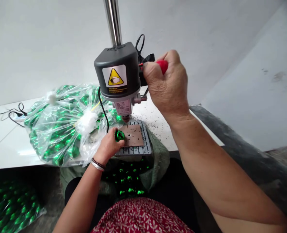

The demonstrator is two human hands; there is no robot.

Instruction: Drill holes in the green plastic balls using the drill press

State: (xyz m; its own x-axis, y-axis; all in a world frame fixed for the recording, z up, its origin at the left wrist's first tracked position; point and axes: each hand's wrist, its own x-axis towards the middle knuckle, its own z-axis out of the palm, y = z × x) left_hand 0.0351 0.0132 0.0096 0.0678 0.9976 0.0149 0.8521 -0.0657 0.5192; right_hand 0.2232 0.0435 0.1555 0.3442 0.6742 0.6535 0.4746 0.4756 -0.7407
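A shiny green ball [120, 136] with a dark mark on its face is pinched in my left hand [109, 144], just over the left edge of a brown board [135, 136]. The board lies on the slotted metal base [147, 147] of a bench drill press [116, 71]. Its thin bit [127, 125] points down above the board, to the right of and apart from the ball. My right hand [169, 85] is wrapped around the red-knobbed lever [162, 66] on the drill's right side. The far fingers of that hand are partly hidden.
Clear plastic bags [58, 129] full of green balls crowd the white table [17, 152] left of the drill. Dark shavings lie right of the base. An open green sack [159, 161] with more balls hangs below the table edge; another bag [12, 204] sits at lower left.
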